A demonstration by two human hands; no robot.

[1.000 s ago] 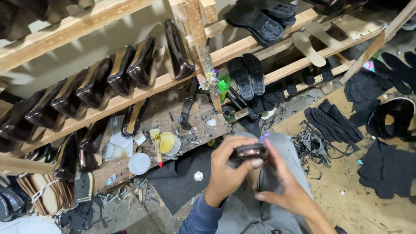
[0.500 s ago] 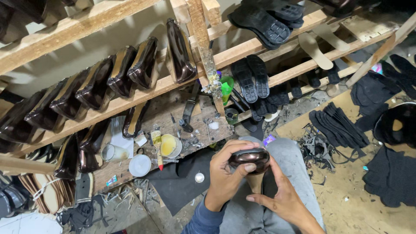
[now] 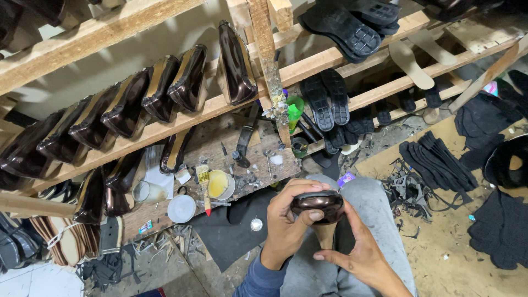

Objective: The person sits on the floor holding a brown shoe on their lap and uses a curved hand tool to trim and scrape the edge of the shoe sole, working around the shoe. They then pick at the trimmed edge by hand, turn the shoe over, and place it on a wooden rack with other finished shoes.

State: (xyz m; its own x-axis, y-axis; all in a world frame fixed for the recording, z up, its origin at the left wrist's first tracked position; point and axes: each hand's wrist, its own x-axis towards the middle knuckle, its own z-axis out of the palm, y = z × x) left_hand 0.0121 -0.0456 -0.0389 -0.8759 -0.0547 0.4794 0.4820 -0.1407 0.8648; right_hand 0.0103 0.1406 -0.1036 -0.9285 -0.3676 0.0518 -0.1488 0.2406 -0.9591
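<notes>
Shoes [image 3: 137, 104] line the rack [image 3: 165, 129] above the workboard [image 3: 258, 159].

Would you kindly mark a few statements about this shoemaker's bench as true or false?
1. Both hands hold a glossy dark brown shoe. True: left hand, right hand.
2. The wooden rack carries a row of white trainers. False: glossy brown shoes stand there.
3. A green bottle stands by the rack's upright post. True.
4. The black soles lie in the person's lap. False: they rest on the rack's rails.
</notes>
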